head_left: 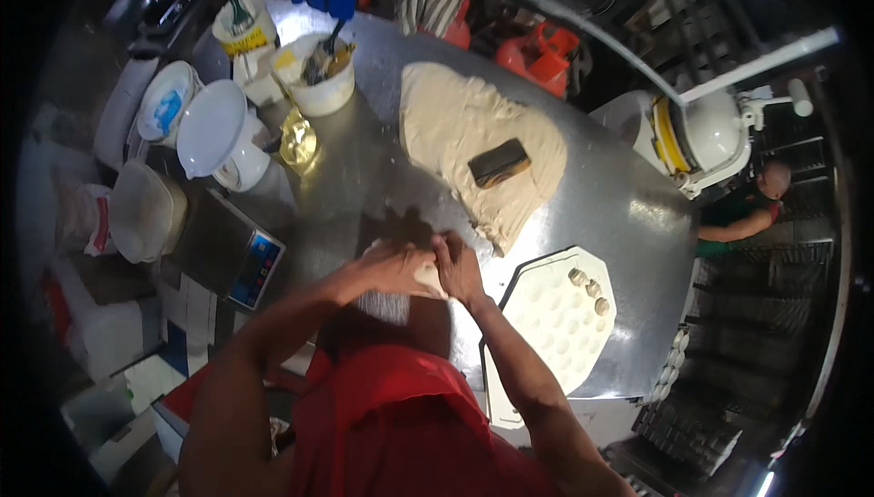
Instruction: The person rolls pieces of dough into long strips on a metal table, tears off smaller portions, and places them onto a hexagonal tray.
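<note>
Close in front of me, my left hand is closed round a small pale piece of dough. Against it, my right hand has its fingers bent on the same piece; part of the dough is hidden. A large flattened slab of dough covers the middle of the steel table. On the slab rests a dark rectangular scraper-like tool with a brownish edge. To the right of my hands lies a cream octagonal tray with rows of round hollows. Three small dough lumps sit near its far right side.
At the left stand a digital scale, a white bowl, a tub with utensils and crumpled gold foil. The steel table's edge curves right, near a white mixer. Another person is at far right.
</note>
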Tool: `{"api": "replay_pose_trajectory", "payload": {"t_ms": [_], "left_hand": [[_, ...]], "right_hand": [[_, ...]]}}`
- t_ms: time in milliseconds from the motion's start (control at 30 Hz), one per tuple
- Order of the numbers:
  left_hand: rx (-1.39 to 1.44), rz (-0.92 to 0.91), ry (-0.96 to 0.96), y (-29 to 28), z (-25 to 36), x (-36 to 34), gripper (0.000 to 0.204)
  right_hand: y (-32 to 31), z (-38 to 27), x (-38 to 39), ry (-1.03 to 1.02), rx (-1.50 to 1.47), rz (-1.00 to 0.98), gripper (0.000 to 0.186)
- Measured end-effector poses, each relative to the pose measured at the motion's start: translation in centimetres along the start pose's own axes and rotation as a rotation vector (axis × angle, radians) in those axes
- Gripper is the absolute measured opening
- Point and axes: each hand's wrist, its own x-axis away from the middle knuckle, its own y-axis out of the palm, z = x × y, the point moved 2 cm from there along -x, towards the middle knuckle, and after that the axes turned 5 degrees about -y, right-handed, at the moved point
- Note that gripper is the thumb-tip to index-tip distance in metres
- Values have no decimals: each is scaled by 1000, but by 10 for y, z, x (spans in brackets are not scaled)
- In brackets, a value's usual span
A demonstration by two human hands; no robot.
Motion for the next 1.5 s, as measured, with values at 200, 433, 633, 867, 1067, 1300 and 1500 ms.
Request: {"api": "replay_pose_trajectory", "payload": {"t_ms": [200,433,633,867,1067,1300,1500], "left_hand": [[-62,25,8,27,23,41,57],[-289,323,-48,122,-28,99,51],[-443,526,-150,121,-47,51,67],[-426,523,-189,77,-84,-31,71],[-284,624,-187,88,-103,-16,64],[-266,622,-135,158,-52,78,52],[-342,749,-81,227,-6,187,54]], "right_hand": [[-10,-1,49,-209,443,-81,40],[89,18,121,-485,506,-110,56],[105,38,76,-259,631,12,63],[82,38,-16,-302,561,156,62],[107,34,-3,-234,644,183,63],[129,27,125,-326,730,275,57],[163,4,260,-261,588,223,61]]}}
